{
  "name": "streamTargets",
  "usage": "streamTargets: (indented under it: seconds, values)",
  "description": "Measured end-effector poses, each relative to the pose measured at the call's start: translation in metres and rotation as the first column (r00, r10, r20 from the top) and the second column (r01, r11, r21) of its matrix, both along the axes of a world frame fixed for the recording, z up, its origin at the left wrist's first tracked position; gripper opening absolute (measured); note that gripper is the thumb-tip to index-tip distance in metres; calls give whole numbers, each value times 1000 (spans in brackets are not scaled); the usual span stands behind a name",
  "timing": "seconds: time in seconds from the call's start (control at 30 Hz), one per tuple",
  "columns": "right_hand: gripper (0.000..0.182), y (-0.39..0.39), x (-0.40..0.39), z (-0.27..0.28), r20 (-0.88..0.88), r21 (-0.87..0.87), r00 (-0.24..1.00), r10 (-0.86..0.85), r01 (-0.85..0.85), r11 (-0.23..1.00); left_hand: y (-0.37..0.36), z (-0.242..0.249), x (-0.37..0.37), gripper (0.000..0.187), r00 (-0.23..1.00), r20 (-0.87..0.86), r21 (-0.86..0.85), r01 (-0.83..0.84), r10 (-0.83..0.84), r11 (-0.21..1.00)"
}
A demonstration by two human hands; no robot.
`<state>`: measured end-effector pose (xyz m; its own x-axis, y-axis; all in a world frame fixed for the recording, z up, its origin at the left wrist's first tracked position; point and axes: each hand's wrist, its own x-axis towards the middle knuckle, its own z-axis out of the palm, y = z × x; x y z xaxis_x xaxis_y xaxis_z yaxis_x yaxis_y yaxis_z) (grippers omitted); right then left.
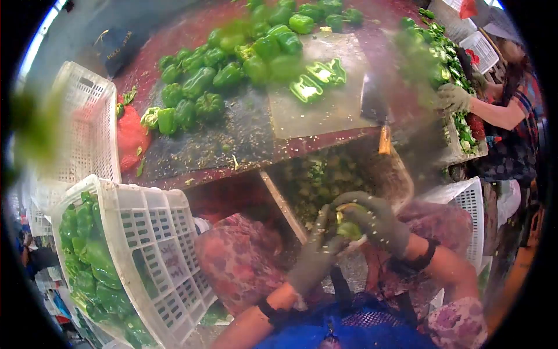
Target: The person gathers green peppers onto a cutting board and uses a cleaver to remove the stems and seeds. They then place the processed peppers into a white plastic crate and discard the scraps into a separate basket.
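Observation:
Both my hands wear dark, seed-speckled gloves and meet above my lap. A piece of green bell pepper (pixel 349 230) is between them, mostly covered by the fingers. My right hand (pixel 376 224) curls over it from the right, while my left hand (pixel 317 250) closes on it from the left. Beyond them, on the table, halved green peppers (pixel 306 88) lie cut side up on a pale cutting board (pixel 290 119). A knife (pixel 384 139) with a wooden handle rests at the board's right edge. Whole green bell peppers (pixel 199 82) are heaped behind and to the left.
A white crate (pixel 148 232) of green peppers stands at my left, with another white crate (pixel 87 125) behind it. Below the table edge is a bin (pixel 398 180) holding pepper scraps. At right, a gloved co-worker's hand (pixel 454 98) touches a crate of cut peppers.

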<state>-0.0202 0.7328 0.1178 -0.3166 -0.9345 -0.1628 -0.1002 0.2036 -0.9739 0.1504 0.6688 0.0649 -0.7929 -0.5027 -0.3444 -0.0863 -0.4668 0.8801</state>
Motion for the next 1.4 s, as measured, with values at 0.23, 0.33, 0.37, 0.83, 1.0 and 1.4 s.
streamTargets:
  seconds: [0.23, 0.33, 0.37, 0.83, 1.0, 1.4]
  values:
    - [45, -59, -5, -56, -8, -283, 837, 547, -526, 802, -24, 20, 17, 39, 948, 121, 558, -311, 295, 769]
    - [47, -97, -13, -127, 273, 229, 941, 201, -266, 936, -25, 20, 18, 39, 965, 110, 392, -262, 238, 882]
    - [47, -113, -13, -156, 13, 522, 963, 269, -236, 820, -29, 26, 16, 41, 960, 141, 475, -280, 241, 835]
    - [47, -103, -17, -247, -15, 634, 968, 252, -185, 751, -38, 19, 31, 34, 999, 3, -115, -46, 47, 992]
    - [48, -69, -39, -162, 130, 284, 984, 122, -155, 946, -30, 4, 41, 38, 998, -23, -369, -59, 55, 928]
    - [34, -8, 13, 25, -748, -251, 646, 153, -488, 836, -23, 50, 27, 51, 896, -254, 792, -23, 364, 610]
